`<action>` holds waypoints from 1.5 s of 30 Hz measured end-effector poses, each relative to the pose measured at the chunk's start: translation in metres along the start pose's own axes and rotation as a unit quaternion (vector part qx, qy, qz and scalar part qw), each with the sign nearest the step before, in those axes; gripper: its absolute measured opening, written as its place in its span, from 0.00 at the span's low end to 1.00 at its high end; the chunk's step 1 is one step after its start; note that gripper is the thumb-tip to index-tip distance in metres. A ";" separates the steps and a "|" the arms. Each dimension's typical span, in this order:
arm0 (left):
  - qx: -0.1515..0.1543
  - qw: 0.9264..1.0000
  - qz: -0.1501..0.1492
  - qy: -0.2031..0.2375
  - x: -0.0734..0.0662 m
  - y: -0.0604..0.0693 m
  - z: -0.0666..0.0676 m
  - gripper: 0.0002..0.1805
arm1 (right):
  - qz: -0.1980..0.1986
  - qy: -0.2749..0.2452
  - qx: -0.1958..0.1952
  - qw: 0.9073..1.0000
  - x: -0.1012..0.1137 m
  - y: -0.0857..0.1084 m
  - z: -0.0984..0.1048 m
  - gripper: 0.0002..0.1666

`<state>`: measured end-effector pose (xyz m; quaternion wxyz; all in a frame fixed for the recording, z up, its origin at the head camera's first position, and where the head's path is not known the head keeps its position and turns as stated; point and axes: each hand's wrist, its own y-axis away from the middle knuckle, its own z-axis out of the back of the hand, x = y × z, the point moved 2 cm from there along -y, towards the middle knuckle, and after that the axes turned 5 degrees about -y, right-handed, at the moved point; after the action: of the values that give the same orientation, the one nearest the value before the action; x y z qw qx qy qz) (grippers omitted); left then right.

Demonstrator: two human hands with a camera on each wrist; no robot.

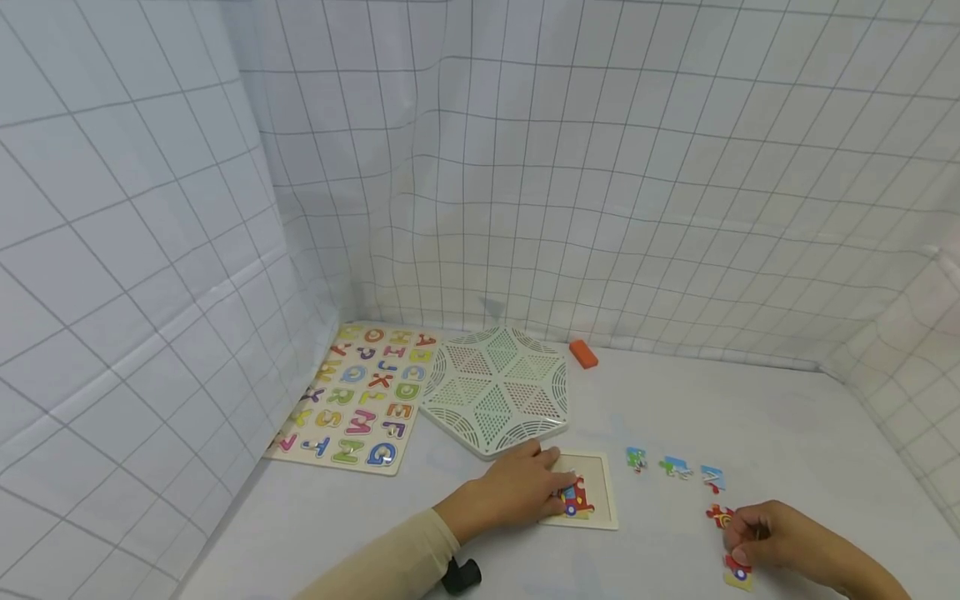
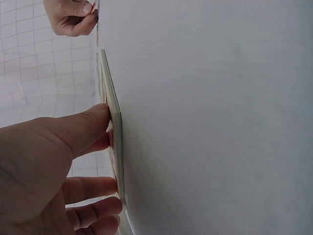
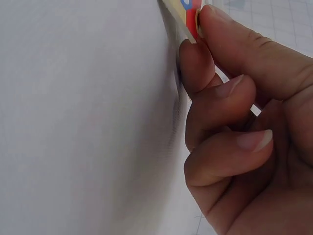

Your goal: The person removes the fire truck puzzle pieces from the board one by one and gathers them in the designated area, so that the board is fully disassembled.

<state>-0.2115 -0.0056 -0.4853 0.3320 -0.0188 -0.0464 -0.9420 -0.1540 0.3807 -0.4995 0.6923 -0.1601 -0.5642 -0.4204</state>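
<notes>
My left hand (image 1: 525,485) rests on a small wooden puzzle tray (image 1: 606,498), its thumb and fingertips touching the surface. A red-and-blue puzzle piece (image 1: 579,500) shows inside the tray, partly covered by that hand. In the left wrist view, the tray (image 2: 117,132) appears edge-on under the fingers. My right hand (image 1: 780,537) pinches a red-and-yellow puzzle piece (image 1: 738,573) between thumb and index finger. In the right wrist view, that piece (image 3: 183,17) is tilted off the table at one edge. Next to the right hand lies another red piece (image 1: 719,516).
Three blue-topped puzzle pieces, one of them a green-and-blue piece (image 1: 636,458), lie right of the tray. Behind it are a star-patterned hexagonal board (image 1: 498,392) and an orange block (image 1: 582,354). An alphabet board (image 1: 367,400) lies at left; a black object (image 1: 461,577) is near the left sleeve.
</notes>
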 end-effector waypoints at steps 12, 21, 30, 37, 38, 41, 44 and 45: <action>0.008 1.000 0.012 0.013 0.000 0.001 0.001 0.26 | -0.028 0.063 -0.055 0.996 0.018 -0.008 0.001 0.04; 0.027 0.999 0.011 0.018 0.001 0.002 0.003 0.27 | -0.044 -0.009 -0.093 0.995 0.056 -0.050 -0.011 0.18; 0.022 1.000 -0.009 0.010 0.003 0.006 0.007 0.25 | -0.044 0.020 -0.107 0.993 0.081 -0.118 -0.053 0.16; -0.004 0.999 -0.041 0.001 0.007 0.012 0.006 0.23 | -0.049 0.058 -0.108 0.991 0.084 -0.149 -0.074 0.15; -0.007 0.999 -0.045 0.007 0.008 0.013 0.006 0.22 | -0.047 0.068 -0.109 0.991 0.085 -0.151 -0.077 0.14; -0.021 0.998 -0.060 0.005 0.009 0.014 0.006 0.20 | -0.047 0.096 -0.116 0.987 0.088 -0.155 -0.082 0.13; -0.024 0.998 -0.066 0.003 0.008 0.014 0.006 0.19 | -0.049 0.113 -0.122 0.985 0.091 -0.157 -0.085 0.11; -0.024 0.997 -0.066 0.002 0.009 0.014 0.006 0.19 | -0.049 0.116 -0.123 0.984 0.092 -0.157 -0.086 0.10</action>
<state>-0.2091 -0.0215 -0.4778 0.2682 -0.0217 -0.0241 -0.9628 -0.2175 0.1905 -0.4814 0.7067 -0.1667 -0.4310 -0.5357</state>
